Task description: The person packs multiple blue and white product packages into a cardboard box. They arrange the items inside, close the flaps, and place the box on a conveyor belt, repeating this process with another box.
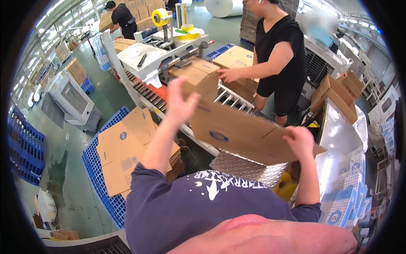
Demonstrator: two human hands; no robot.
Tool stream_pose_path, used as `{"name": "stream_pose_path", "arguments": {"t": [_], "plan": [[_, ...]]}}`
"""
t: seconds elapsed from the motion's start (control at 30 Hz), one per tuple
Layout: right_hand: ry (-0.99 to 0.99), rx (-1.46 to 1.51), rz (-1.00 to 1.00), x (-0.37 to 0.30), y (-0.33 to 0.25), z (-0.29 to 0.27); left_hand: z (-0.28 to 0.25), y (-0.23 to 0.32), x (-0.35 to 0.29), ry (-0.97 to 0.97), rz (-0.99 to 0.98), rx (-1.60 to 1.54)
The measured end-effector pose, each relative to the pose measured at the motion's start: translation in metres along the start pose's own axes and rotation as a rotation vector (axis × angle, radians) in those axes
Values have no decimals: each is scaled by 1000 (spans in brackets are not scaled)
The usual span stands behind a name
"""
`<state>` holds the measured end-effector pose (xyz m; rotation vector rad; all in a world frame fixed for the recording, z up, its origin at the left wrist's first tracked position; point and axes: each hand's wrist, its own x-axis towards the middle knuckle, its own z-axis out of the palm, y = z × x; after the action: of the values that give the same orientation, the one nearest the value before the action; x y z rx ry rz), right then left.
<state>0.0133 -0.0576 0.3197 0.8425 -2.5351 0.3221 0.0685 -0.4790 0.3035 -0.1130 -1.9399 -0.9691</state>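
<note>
A flat brown cardboard carton (pixel 245 137) with a blue oval mark slants in front of my chest, above a diamond-patterned metal plate (pixel 249 166). My right hand (pixel 301 142) is closed over its right end, fingers at the upper edge. At the carton's left end, my left hand (pixel 181 103) is raised with thumb and fingers spread; whether it touches the board I cannot tell. Just beyond stands a closed carton (pixel 196 78) on the roller conveyor (pixel 148 95), under the taping machine (pixel 148 55). Across from me a co-worker in black (pixel 279 59) reaches a hand toward that carton.
Flat cartons (pixel 127 148) are stacked on a blue pallet (pixel 95 169) to my left. A shiny metal table (pixel 338 139) with blue-and-white packages (pixel 340 205) is at my right, an open carton (pixel 334 97) at its far end. Farther left is an air cooler (pixel 72 99).
</note>
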Motion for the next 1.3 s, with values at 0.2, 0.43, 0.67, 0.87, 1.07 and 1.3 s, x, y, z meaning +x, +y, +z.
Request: {"name": "stream_pose_path", "arguments": {"t": [0.2, 0.43, 0.67, 0.87, 1.07, 1.3], "plan": [[304, -374, -14, -27, 7, 37, 150, 56, 51, -1103, -60, 718], [417, -7, -129, -24, 24, 34, 164, 44, 89, -1399, 32, 798], [143, 836, -697, 27, 16, 9, 157, -38, 149, -1248, -269, 825], [-711, 425, -310, 34, -7, 148, 191, 18, 71, -2011, 430, 201], [-780, 58, 128, 21, 96, 92, 187, -10, 96, -2258, 305, 49], [-243, -87, 432, 135, 100, 32, 260, -66, 62, -1514, 526, 332]]}}
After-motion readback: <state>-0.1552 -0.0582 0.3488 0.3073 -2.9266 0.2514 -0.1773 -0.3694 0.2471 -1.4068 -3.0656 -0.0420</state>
